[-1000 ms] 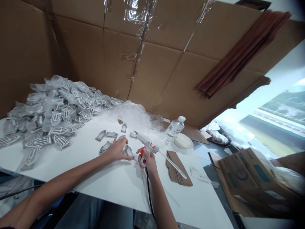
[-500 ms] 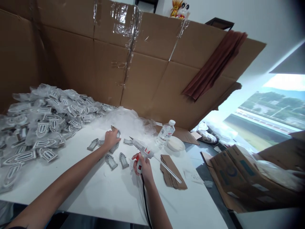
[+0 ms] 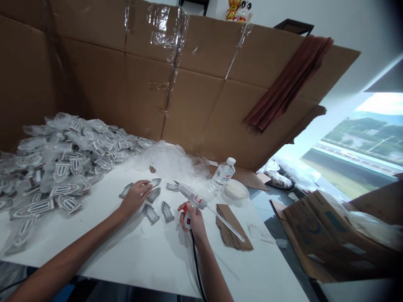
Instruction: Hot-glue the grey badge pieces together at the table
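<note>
My right hand (image 3: 194,220) is wrapped round the handle of a white hot glue gun (image 3: 191,196), index finger at its red trigger. A clear glue stick (image 3: 228,226) sticks out of the gun's back, and its nozzle points away to the left. My left hand (image 3: 135,199) lies low over a group of small grey arched window-shaped pieces, fingers stretched and slightly apart. Its fingertips reach a piece (image 3: 155,183) and are beside another piece (image 3: 154,195); the palm hides part of the group. Nearer me are two more arched pieces, one (image 3: 151,214) left of the other (image 3: 167,212).
A heap of bagged arched pieces (image 3: 69,159) covers the table's left side. Clear plastic bags (image 3: 166,157), a brown scrap (image 3: 152,169), a water bottle (image 3: 223,175), a round white dish (image 3: 236,190) and folded cardboard (image 3: 234,230) surround the work. A cardboard wall (image 3: 195,96) stands behind.
My left hand has drawn back toward me and left, away from the brown scrap, which now shows fully on the table. My right hand still holds the glue gun in much the same place.
</note>
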Demonstrator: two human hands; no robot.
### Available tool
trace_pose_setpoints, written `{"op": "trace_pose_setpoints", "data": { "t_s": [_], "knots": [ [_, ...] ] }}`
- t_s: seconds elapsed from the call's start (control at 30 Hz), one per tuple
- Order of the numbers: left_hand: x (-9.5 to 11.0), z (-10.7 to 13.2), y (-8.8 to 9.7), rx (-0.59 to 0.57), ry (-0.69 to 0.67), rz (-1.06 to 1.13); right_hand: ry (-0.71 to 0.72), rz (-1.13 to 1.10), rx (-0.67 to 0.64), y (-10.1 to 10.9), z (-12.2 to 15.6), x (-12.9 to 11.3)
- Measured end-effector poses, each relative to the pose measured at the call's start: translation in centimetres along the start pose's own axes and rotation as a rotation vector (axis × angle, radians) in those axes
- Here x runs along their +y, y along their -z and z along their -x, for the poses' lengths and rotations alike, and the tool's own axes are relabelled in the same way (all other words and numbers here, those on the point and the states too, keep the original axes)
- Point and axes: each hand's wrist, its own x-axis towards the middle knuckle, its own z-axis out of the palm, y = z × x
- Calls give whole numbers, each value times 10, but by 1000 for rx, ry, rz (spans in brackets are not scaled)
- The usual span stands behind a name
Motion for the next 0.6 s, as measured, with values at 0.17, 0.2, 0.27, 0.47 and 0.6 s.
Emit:
{"op": "trace_pose_setpoints", "data": {
  "t_s": [0.17,0.2,0.27,0.47,0.6],
  "knots": [
    [9,13,13,173,-210,-30,-26,70,-28,-4,2,-3],
    [11,13,14,176,-226,-29,-36,82,-43,-5,3,-3],
    [13,14,16,174,-250,-26,-43,112,-75,-6,4,-3],
    [15,14,14,127,-227,-47,-42,212,-154,-9,6,-3],
    [15,15,12,130,-174,-112,-40,196,-137,-7,4,1]
  ]
}}
